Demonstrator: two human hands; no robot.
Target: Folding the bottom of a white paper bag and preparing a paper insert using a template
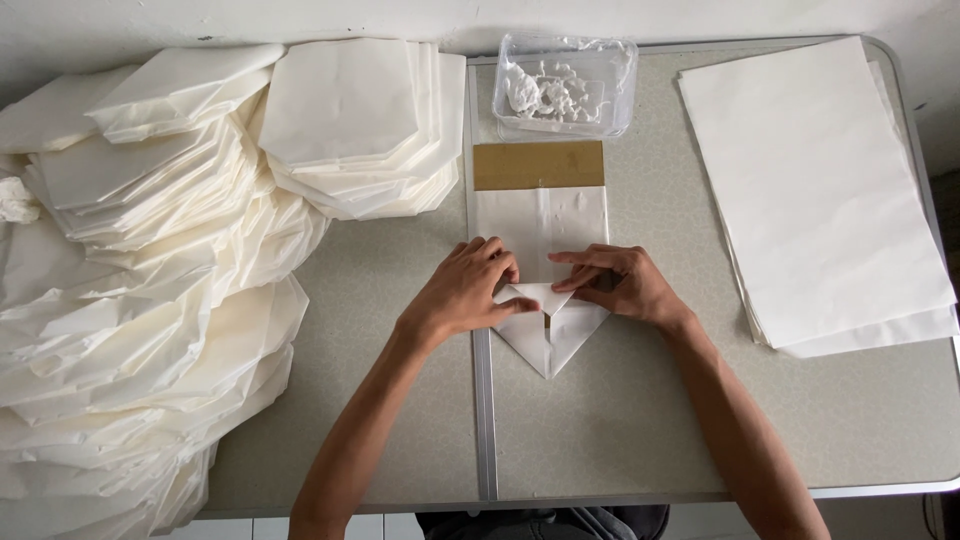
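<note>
A white paper sheet (540, 225) lies lengthwise in the middle of the grey table (620, 420), its near end folded into a point toward me. A brown cardboard strip (538, 165) shows at its far end. My left hand (463, 292) presses on the left side of the fold, thumb on the small turned-down flap (540, 296). My right hand (620, 282) pinches the right side of the same flap with its fingertips. Both hands rest on the paper and hide part of the fold.
A large heap of folded white paper pieces (150, 280) covers the table's left side, with a neater pile (355, 125) at the back. A stack of flat white sheets (815, 190) lies on the right. A clear plastic tub (565, 85) with white paste stands at the back centre.
</note>
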